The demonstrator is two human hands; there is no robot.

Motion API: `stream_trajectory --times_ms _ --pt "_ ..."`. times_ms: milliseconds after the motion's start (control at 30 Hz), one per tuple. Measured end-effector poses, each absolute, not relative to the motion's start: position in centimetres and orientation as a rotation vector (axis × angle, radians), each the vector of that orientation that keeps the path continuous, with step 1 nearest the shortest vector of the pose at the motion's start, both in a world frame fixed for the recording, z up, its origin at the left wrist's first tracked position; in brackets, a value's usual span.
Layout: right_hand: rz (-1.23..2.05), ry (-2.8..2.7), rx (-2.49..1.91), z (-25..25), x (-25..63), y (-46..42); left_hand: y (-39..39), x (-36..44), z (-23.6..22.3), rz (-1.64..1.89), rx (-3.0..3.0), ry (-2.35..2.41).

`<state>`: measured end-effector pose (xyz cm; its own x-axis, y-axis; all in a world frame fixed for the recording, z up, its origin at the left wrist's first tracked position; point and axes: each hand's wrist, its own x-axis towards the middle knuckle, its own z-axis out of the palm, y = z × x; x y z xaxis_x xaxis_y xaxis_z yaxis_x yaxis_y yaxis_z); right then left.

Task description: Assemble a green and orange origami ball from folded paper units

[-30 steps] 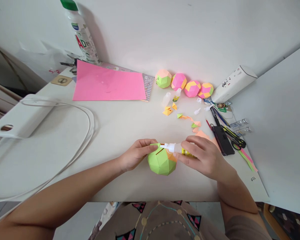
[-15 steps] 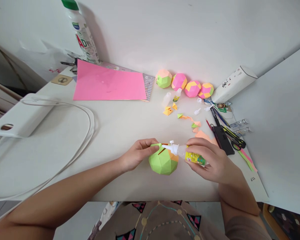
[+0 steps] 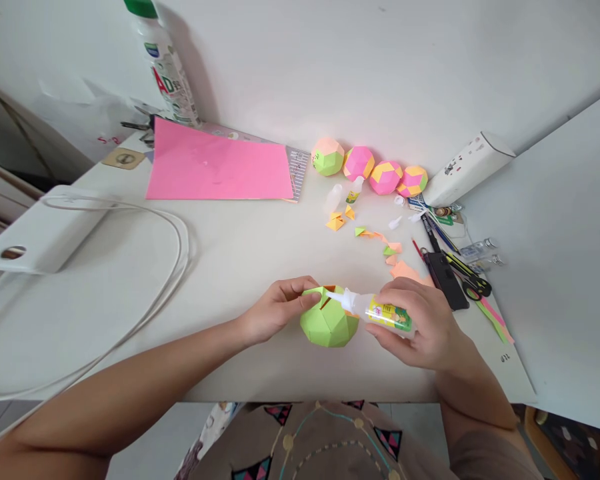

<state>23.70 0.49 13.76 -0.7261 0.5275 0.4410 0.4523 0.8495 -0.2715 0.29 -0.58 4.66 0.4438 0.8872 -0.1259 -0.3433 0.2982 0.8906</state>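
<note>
A green folded-paper ball (image 3: 329,324) with some orange facets rests on the white table (image 3: 240,253) close to its near edge. My left hand (image 3: 276,311) is closed on its left side, fingers pinching a loose green flap at the top. My right hand (image 3: 420,323) grips a small glue bottle (image 3: 377,311) with a yellow label. The bottle lies nearly level, and its white nozzle points left into the gap at the top of the ball.
Several finished paper balls (image 3: 370,170) line the wall. Beside them lie a pink sheet (image 3: 220,167), a tall bottle (image 3: 163,63), a white power strip (image 3: 467,167), paper scraps (image 3: 380,243), scissors and pens (image 3: 455,267). A white cable (image 3: 175,260) loops at left.
My right hand has slid back along the glue bottle, baring its label, and tipped the nozzle down into the ball's top opening. My left hand has stayed on the ball.
</note>
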Motion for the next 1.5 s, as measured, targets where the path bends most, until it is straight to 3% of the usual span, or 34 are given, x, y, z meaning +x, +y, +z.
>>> stream_trajectory --times_ms 1500 --pt "-0.003 -2.539 -0.614 13.44 23.13 0.05 -0.82 0.34 4.51 0.885 0.954 0.733"
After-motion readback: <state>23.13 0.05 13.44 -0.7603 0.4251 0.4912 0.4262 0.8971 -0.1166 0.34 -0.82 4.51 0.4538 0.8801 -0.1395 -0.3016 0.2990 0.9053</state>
